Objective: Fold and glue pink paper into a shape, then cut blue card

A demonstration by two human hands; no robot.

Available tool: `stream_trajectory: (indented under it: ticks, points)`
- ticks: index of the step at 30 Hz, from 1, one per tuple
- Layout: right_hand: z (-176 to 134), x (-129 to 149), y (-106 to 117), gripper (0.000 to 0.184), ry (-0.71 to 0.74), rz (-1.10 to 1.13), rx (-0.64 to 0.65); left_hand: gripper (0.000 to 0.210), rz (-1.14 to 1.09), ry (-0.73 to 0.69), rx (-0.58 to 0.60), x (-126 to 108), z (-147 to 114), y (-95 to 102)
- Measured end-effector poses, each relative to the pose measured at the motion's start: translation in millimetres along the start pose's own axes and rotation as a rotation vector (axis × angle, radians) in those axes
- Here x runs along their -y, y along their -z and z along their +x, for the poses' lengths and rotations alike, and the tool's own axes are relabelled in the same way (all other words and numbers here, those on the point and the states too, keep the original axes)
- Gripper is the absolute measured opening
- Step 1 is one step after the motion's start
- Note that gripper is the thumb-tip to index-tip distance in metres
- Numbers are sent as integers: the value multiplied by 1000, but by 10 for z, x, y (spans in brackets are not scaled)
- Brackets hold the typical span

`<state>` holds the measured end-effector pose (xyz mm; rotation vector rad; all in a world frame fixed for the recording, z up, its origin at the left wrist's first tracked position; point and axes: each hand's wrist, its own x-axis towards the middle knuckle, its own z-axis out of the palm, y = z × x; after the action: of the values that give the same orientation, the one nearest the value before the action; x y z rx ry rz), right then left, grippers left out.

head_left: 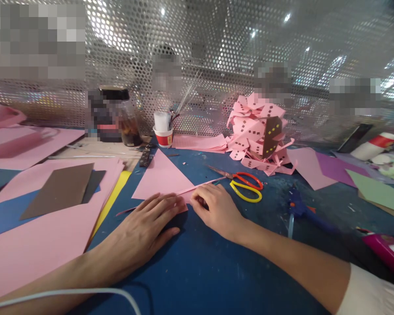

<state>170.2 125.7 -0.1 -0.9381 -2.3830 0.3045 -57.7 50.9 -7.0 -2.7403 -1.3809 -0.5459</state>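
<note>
My left hand [154,223] lies flat, fingers stretched out, pressing a narrow pink paper strip [184,206] onto the blue table. At the strip's right end, my right hand [216,208] has its fingers curled and closed at the paper; the fingertips are partly hidden. A thin folded pink edge [200,185] slants up behind both hands. Just beyond lies a larger pink paper triangle [162,175]. Scissors [246,186] with one red and one yellow handle loop rest right behind my right hand, blades pointing left. A thin dark-red sliver [124,211] sticks out beside my left hand.
A model of dotted pink paper pieces [249,131] stands at the back. A blue glue gun [302,210] lies right. Pink sheets [52,249] and brown card [59,188] cover the left. A paper cup [164,138] holds sticks. A white cable [85,290] crosses the front.
</note>
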Motion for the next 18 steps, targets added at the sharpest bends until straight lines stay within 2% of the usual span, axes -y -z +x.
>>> stream_trajectory:
  ticks: [3,9,18]
  points:
    - [2,-3,3,12,-3,5,1,51,-21,-9,-16,-5,9,9]
    - [11,-25,-14,14,-17,11,5,53,-55,2,25,-9,8,15]
    - [21,-23,-11,12,-67,41,26,55,-20,-2,42,1,-5,4]
